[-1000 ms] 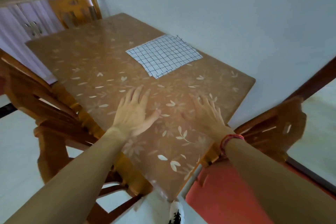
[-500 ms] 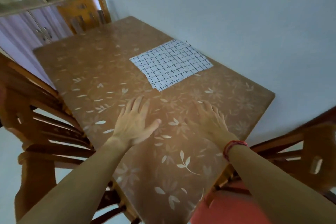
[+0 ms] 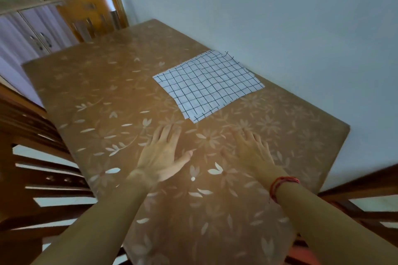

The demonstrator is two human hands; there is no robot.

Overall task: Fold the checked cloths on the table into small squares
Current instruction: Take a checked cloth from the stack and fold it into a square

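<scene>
A white checked cloth [image 3: 207,84] with a thin black grid lies flat on the brown flower-patterned table [image 3: 103,92], near the wall side. A second layer's edge shows under its near corner. My left hand [image 3: 164,154] rests flat on the table, fingers straight, a short way in front of the cloth's near corner. My right hand [image 3: 251,150], with a red thread band at the wrist, lies flat to the right of it. Neither hand touches the cloth.
A pale blue wall [image 3: 280,17] runs along the table's right side. Wooden chairs stand at the left [image 3: 32,157], at the far end [image 3: 90,17] and at the lower right [image 3: 355,196]. A cupboard with shelves [image 3: 25,28] stands at the back left.
The view has shifted closer over the table, so the cloth sits nearer to my fingers. Both hands stay flat on the table, slid slightly forward.
</scene>
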